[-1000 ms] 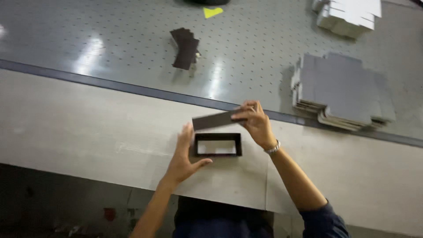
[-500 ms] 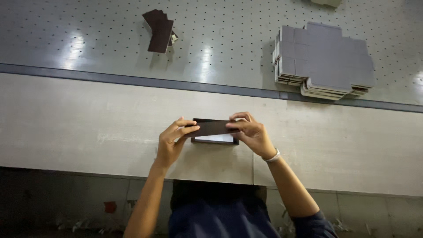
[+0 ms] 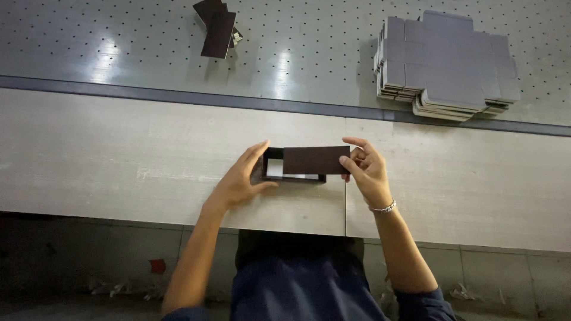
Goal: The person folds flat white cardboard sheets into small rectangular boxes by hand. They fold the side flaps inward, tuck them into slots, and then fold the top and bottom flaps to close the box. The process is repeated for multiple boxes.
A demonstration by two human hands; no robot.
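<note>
A small dark brown open box (image 3: 275,169) with a white inside rests on the pale wooden bench (image 3: 119,154). My left hand (image 3: 241,178) grips the box's left end, thumb at the front and fingers at the back. My right hand (image 3: 366,169) pinches the right end of a flat dark brown card panel (image 3: 315,160). The panel lies over the right part of the box and leaves the left part uncovered.
Beyond the bench lies a grey perforated metal table (image 3: 297,53). A stack of grey flat die-cut box blanks (image 3: 443,65) sits at its right. A few dark brown panels (image 3: 217,27) lie at its far left. Below the bench edge the floor is dark.
My view shifted down the table. The brown panel went from held above the box, to covering it, to slid rightward, exposing the box's left part.
</note>
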